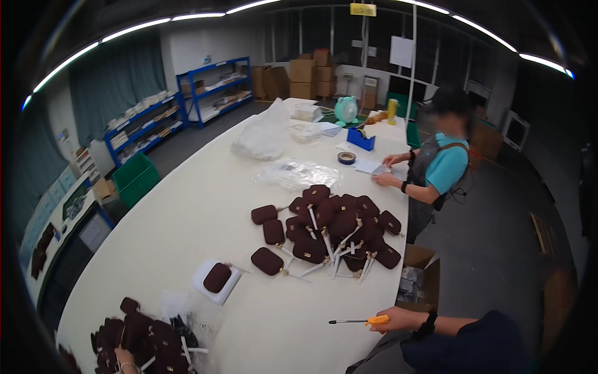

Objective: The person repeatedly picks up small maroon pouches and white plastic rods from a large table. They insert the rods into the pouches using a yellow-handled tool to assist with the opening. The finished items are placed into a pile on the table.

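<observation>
Head view: right hand [400,318], closed round orange-handled screwdriver [376,320], shaft pointing left. Left hand [124,357], partly visible, at near-left maroon pouches [138,327]; grip cannot be told.

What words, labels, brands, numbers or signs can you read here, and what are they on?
None can be read.
Yellow sign overhead: marks too small and blurred.
White sheet: no legible text.
Dark red-brown pouches: small gold-coloured plates on some, too small to read.
</observation>
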The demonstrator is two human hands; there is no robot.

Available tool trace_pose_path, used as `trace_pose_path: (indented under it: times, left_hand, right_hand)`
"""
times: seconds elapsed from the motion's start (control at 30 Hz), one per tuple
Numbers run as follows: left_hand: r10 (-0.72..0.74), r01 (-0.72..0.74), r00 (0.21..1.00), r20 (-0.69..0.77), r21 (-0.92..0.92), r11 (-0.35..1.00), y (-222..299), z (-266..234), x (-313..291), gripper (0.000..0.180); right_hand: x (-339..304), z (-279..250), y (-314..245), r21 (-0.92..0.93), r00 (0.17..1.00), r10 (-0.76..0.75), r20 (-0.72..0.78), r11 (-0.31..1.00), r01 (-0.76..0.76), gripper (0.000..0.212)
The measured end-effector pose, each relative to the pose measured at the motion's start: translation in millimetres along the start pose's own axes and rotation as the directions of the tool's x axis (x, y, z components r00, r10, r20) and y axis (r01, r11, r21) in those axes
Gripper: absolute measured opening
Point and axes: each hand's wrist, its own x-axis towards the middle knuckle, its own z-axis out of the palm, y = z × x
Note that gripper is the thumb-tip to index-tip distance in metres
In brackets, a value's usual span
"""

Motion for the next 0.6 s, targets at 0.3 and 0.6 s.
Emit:
trace_pose_path:
  times: [0.3, 0.6]
  left_hand:
    - [0.070, 0.039, 0.847, 0.528, -0.192, 0.981, 86, -96, -362, 0.020]
    - [-0.141, 0.481, 0.726, 0.673, -0.351, 0.803, 7, -101, -711, 0.009]
  right_hand:
    - [17, -5, 19, 0.034, 0.982, -0.086, 0.166, 0.996, 0.081, 0.018]
    - [38, -12, 11, -0.111, 0.717, -0.310, 0.625, 0.873, 0.474, 0.026]
